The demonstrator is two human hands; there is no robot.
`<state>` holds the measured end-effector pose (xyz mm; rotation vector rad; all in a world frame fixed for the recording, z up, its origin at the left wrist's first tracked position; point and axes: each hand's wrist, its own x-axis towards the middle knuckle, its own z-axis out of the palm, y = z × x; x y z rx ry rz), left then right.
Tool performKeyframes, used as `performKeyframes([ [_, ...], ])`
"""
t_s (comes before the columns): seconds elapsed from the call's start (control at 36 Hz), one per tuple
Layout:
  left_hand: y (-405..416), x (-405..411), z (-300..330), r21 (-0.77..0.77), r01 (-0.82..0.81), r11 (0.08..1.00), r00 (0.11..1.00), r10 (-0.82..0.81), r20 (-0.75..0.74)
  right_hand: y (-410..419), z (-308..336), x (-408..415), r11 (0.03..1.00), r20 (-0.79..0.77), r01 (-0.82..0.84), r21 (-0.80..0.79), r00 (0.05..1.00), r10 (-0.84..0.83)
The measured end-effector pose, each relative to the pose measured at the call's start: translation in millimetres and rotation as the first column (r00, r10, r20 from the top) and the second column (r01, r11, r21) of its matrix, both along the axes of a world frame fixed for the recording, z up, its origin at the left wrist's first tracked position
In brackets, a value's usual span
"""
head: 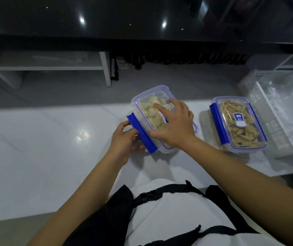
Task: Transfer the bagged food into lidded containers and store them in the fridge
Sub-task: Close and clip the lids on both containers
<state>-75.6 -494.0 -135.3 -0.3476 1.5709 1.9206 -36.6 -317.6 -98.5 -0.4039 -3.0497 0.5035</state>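
Left hand is gripping the blue clip on the near-left side of the left box: thumb on the clip's upper end, fingers curling under its lower edge. Looks like it's working the clip down to lock the lid; clip is still flared outward, so I'd call it not latched yet.

Right hand is lying flat on the lid, fingers spread, index pointing across the top, thumb reaching toward the clip side. Probably it's pressing the lid down and keeping the box from sliding while the other hand is snapping.

Left box is sitting on the white counter, holding pale round pieces. Its far-side clip is hidden by the right hand, can't tell its state.

Right box is standing well apart on the same counter, lid on, blue clips folded down on both long sides, stick-shaped food inside. Judging that one done and waiting for the fridge.

Far right, a white basket is holding crumpled clear plastic, likely the emptied bags parked out of the way.

Fridge isn't showing anywhere in view.
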Motion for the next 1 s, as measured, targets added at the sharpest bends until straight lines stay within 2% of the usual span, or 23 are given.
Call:
performKeyframes([
  [0.25,-2,2,3,-0.023,-0.009,1.0,1.0,0.008,-0.007,-8,-17,-1,0.998,0.07,-0.007,0.062,0.998,0.002],
  [0.56,0,-2,5,-0.074,-0.01,0.997,1.0,0.009,-0.027,-10,-13,8,0.995,0.09,0.081,0.058,0.992,-0.086],
  [0.75,-3,-28,16,-0.158,0.008,0.987,0.997,-0.019,-0.071,-1,8,0,0.98,0.187,0.144,-0.135,0.975,-0.117],
  [0.89,-8,-42,20,-0.181,0.088,0.98,0.992,-0.102,-0.07,13,13,8,0.942,0.156,0.14,-0.305,0.983,-0.096],
  [1.0,-9,-32,20,-0.196,0.138,0.971,0.979,-0.163,-0.12,24,16,12,0.874,0.132,0.217,-0.435,0.975,-0.176],
])
